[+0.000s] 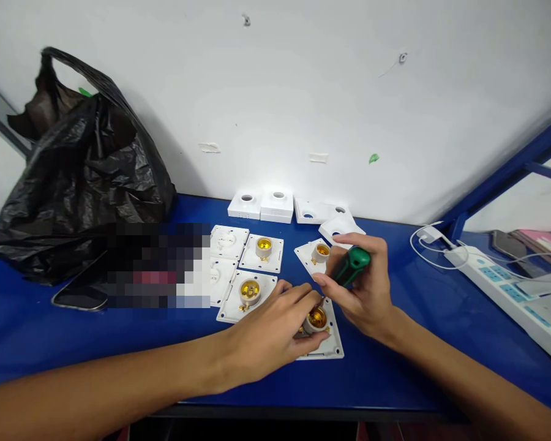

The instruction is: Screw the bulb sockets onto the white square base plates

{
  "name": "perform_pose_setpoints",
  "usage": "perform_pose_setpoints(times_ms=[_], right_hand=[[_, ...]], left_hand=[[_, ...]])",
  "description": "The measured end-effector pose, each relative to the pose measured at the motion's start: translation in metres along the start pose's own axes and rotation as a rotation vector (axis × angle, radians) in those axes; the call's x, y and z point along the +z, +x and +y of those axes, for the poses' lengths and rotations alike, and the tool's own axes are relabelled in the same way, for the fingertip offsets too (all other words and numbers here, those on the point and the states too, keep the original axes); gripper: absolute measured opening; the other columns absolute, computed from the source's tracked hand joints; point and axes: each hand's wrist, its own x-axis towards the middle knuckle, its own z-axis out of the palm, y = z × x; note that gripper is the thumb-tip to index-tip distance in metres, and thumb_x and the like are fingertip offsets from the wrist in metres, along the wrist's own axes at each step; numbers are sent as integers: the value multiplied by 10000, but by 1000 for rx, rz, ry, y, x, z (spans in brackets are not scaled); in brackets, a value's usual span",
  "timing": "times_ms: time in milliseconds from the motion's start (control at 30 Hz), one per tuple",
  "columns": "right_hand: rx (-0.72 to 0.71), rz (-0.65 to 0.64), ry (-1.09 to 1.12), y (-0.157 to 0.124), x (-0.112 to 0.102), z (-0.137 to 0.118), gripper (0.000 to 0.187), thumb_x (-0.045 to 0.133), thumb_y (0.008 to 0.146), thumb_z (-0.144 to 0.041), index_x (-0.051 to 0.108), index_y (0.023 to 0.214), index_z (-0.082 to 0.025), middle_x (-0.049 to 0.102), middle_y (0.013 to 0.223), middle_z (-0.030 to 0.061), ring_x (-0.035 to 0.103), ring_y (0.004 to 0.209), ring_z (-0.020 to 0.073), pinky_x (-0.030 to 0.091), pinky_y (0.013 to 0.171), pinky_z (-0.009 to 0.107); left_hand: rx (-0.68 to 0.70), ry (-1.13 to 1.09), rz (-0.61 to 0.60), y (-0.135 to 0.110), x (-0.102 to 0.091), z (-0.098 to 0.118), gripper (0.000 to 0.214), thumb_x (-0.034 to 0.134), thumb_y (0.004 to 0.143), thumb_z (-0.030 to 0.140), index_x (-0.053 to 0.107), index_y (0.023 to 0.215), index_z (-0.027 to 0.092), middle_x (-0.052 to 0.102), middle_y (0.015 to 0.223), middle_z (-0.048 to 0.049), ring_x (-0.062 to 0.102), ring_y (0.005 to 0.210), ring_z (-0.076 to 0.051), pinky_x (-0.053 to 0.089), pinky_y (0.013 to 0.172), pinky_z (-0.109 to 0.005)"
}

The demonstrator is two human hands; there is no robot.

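My right hand (365, 294) is closed around the green handle of a screwdriver (354, 263), tilted with its lower end toward a lamp holder. That lamp holder (317, 318), a round socket with a brass-coloured inside on a square white plate (335, 346), lies on the blue table. My left hand (275, 334) grips the socket with its fingers around it and covers part of the plate. The screwdriver's tip is hidden near my left fingers. Close by lie more lamp holders: one (250, 293) left of my hand, one (263, 247) behind it, and one (320, 252) behind my right hand.
Flat white plates (229, 241) lie at the left. White covers with round holes (276, 208) line the wall. A black plastic bag (87, 165) and a phone (80, 294) occupy the left, beside a blurred patch. A power strip (509, 288) with white cables is at the right.
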Motion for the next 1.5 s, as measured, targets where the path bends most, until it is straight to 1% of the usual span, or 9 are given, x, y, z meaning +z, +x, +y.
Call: perform_pose_setpoints(times_ms=[167,333,633,833,967,1033,1200,1300,1500], right_hand=[[-85,65,-30,-1,11,11,600,803,874,-213,492,1377,-318,604,921,-18,614,645,142,560,620,338],[-82,45,-25,-11,7,15,576,579,1023,-271,355,1553,-290,629,987,35,668,688,174,586,593,364],[-143,147,-124,-13,0,19,740,808,836,-127,471,1460,-339,605,1070,18,632,703,149,554,573,325],[-121,-8,-133,-10,-9,15,793,775,874,-139,383,1533,-339,660,1250,70,716,861,205,637,766,403],[-132,-165,-71,-8,-10,8,781,642,976,-192,235,1631,-317,589,1465,109,721,967,214,651,800,399],[-107,-150,-47,-10,-7,9,748,582,1005,-202,207,1646,-296,543,1525,121,711,1008,224,652,787,402],[-109,84,-142,-15,1,17,803,720,919,-132,347,1583,-386,628,1389,50,696,879,181,643,657,326],[-103,33,-140,-10,-2,16,801,728,921,-149,352,1588,-383,618,1428,45,706,980,199,659,687,318],[-152,-137,-98,-5,-4,8,821,615,975,-128,191,1656,-305,548,1536,107,719,1029,224,674,800,394]], left_hand=[[-41,17,39,0,0,-2,348,695,986,327,562,1283,205,661,1170,-85,604,1060,-302,552,891,-428],[-74,3,28,0,-5,-1,270,668,1010,336,584,1243,230,660,1164,-64,606,1053,-288,538,933,-451],[-133,-59,-4,2,-10,1,292,686,1004,285,564,1267,247,638,1211,-51,600,1125,-280,535,973,-444],[-138,-62,-17,2,-9,0,302,697,997,292,567,1266,243,632,1196,-55,590,1100,-290,532,968,-467],[-132,-67,-1,1,-7,-2,253,679,1008,306,580,1232,244,624,1219,-61,588,1106,-293,528,968,-475],[-138,-77,-3,1,-7,-2,261,679,1007,291,576,1243,247,622,1243,-59,585,1127,-290,528,977,-468],[-144,-63,-37,2,-9,0,306,681,1004,288,566,1283,239,620,1276,-72,579,1159,-310,525,998,-497],[-138,-58,-26,2,-8,-1,297,681,1002,299,578,1273,236,621,1271,-78,585,1156,-313,528,1000,-500],[-126,-73,15,1,-8,-2,262,680,999,277,581,1241,252,632,1146,-48,619,1039,-264,558,924,-421]])
